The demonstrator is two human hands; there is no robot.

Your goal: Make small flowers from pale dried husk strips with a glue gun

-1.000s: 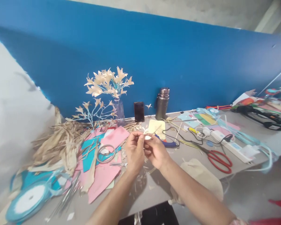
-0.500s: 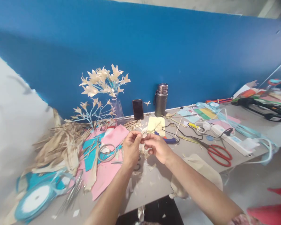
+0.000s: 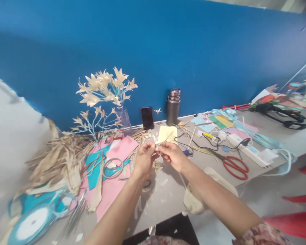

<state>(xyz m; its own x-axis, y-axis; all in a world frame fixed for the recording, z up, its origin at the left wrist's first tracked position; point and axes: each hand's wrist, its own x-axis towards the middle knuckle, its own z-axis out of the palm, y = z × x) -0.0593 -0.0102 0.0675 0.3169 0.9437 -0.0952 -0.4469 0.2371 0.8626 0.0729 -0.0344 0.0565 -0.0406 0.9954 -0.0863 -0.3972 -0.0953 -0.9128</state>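
My left hand and my right hand meet above the grey table, fingertips pinched together on a small pale strip held between them. The strip is tiny and I cannot make out its shape. Below the hands lie pale scraps. A yellow paper sheet lies just behind the hands.
Dried husk leaves and pink and teal papers lie left. A vase of pale paper flowers, a phone and a metal flask stand by the blue wall. Red scissors, cables and a power strip lie right. A ribbon spool sits near left.
The right hand has come up closer to the left, and both now pinch the strip together. The view has shifted a little; the table things keep their places.
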